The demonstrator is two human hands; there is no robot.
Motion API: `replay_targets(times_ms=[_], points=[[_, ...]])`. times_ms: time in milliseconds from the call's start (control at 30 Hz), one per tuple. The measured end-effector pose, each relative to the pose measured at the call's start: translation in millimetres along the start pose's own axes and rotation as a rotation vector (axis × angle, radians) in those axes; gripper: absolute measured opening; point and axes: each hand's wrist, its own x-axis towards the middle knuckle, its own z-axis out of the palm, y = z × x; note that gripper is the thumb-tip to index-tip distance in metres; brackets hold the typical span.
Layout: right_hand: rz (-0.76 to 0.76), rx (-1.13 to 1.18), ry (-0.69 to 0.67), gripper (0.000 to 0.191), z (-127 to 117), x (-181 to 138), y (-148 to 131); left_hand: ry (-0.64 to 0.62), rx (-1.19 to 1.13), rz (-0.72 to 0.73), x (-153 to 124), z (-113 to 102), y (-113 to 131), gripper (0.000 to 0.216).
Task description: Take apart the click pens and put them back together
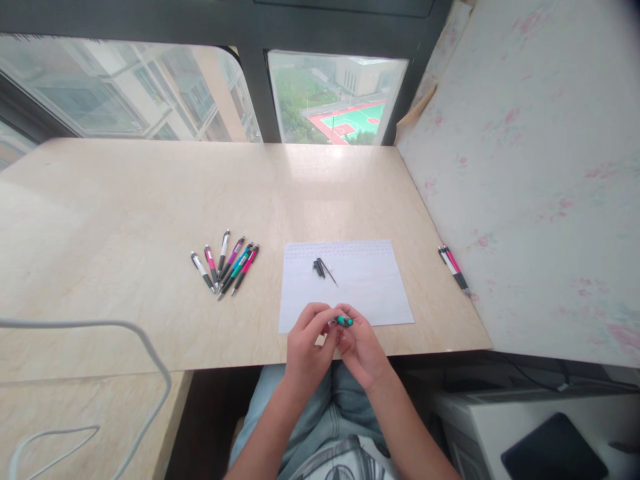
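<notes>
Both of my hands meet at the near edge of the table, over the bottom edge of a white sheet of paper [350,283]. My left hand [307,340] and my right hand [361,347] are both closed in a pinch on a small green pen part [344,321] held between them. On the paper lie small black pen parts [319,267] and a thin refill [330,273]. A fan of several coloured pens [227,263] lies on the table to the left of the paper.
The beige table [150,200] runs to a window at the back. Two pens [454,269] lie at its right edge against a flowered wall panel [525,187]. A white cable [150,353] loops at the lower left. A white device [525,427] sits low right.
</notes>
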Motion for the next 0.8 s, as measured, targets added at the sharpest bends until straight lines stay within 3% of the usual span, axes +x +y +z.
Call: replay_targets(times_ms=[200,300,400,467,800], points=[[0.009,0.006,0.012,0.02,-0.7,0.6,0.4,-0.001,-0.027,-0.051,0.0,-2.7,-1.6,0.014],[-0.05,-0.122,-0.008,0.017,-2.3,-0.2,0.4,0.026,-0.136,-0.246,-0.9,-3.9,-7.9,0.009],[-0.186,-0.432,0.012,0.016,-5.8,-0.5,-0.9,0.081,-0.377,-0.521,-1.4,-0.3,-15.0,0.024],[-0.263,-0.639,0.023,0.017,-8.5,-0.5,-2.6,0.123,-0.488,-0.615,-0.8,3.5,-18.0,0.033],[-0.477,-1.119,0.04,0.015,-12.2,-2.0,-8.7,0.094,-0.541,-0.656,5.3,-0.7,-19.5,0.02]])
